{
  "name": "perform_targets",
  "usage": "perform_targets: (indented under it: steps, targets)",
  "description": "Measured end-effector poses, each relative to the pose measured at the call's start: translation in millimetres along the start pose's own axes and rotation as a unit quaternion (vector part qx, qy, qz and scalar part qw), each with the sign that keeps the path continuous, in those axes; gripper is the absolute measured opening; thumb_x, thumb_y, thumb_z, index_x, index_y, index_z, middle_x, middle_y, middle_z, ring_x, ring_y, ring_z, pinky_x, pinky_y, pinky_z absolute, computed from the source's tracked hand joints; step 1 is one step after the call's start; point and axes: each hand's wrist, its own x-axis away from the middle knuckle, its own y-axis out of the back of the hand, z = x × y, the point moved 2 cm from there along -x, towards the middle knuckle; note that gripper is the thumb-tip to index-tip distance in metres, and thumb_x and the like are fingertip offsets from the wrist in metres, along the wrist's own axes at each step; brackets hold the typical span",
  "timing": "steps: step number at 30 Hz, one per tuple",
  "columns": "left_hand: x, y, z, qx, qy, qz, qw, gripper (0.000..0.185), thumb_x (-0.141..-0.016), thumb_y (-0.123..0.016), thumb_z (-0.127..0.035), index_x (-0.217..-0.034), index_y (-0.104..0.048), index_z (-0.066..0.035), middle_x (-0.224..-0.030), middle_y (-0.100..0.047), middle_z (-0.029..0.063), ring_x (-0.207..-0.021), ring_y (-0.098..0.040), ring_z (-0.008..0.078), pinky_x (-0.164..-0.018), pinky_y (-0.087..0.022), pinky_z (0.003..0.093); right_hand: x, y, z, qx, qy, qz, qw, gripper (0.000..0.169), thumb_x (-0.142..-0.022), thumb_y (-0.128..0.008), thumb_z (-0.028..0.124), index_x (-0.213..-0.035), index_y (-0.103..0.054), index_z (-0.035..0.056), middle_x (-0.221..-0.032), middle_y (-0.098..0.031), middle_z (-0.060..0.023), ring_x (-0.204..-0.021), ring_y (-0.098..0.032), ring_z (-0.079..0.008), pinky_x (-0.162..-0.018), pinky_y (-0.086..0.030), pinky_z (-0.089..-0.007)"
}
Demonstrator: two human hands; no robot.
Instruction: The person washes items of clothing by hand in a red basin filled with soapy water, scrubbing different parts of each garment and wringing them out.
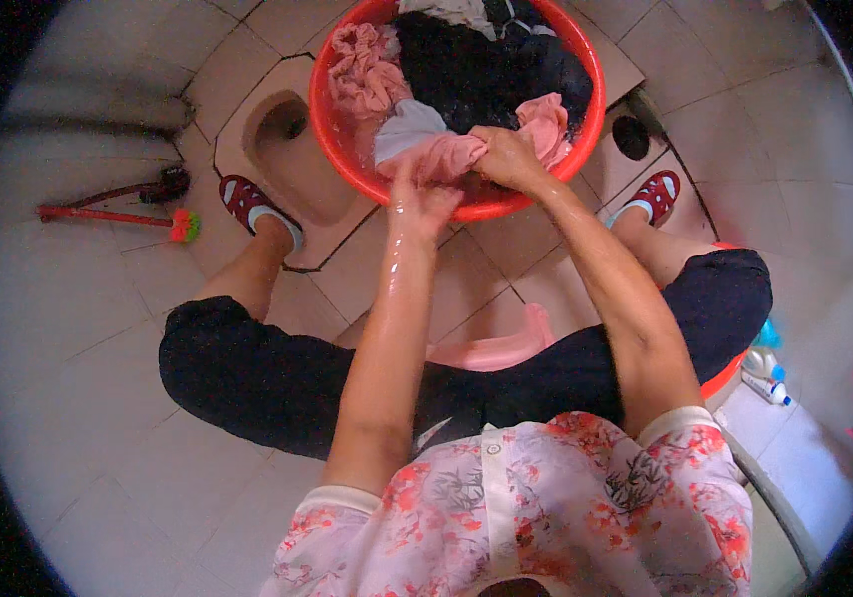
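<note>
My right hand is closed around a bunched wet pink garment over the near side of a red plastic basin. One pink end of cloth sticks out on the far side of that fist. My left hand, blurred and wet, is at the lower left of the bunch; its grip is unclear. A pale grey-white cloth part lies against the pink bunch. Inside the basin are black clothes, a crumpled pink garment at the left and a whitish cloth at the far edge. Some water shows among them.
A squat toilet pan is set in the tiled floor left of the basin. Beyond my left foot lies a red-handled brush. At the right are a dark floor drain and plastic bottles. A pink plastic edge shows below my lap.
</note>
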Motion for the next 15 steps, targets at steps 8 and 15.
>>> perform_targets:
  steps: [8,15]
  targets:
    - [-36,20,-4,0.026,-0.004,0.092,0.995,0.047,-0.084,-0.053,-0.044,-0.116,-0.051,-0.009,-0.112,-0.055,0.0101,-0.102,-0.053,0.0273,-0.084,-0.046,0.0476,58,-13,92,-0.086,0.279,-0.042,0.955,0.039,-0.058,-0.067,0.020,-0.094,-0.058,0.0067,-0.106,-0.054,-0.0158,-0.096,-0.051,-0.0347,-0.081,-0.038,-0.0485]
    - [-78,31,15,-0.078,-0.016,0.095,0.992,0.045,-0.084,-0.054,-0.041,-0.118,-0.050,-0.012,-0.113,-0.055,0.0070,-0.102,-0.052,0.0240,-0.081,-0.045,0.0437,-2,-24,27,-0.089,-0.004,-0.128,0.988,0.059,-0.057,-0.076,0.042,-0.099,-0.058,0.0048,-0.094,-0.056,-0.0128,-0.095,-0.052,-0.0333,-0.081,-0.040,-0.0454]
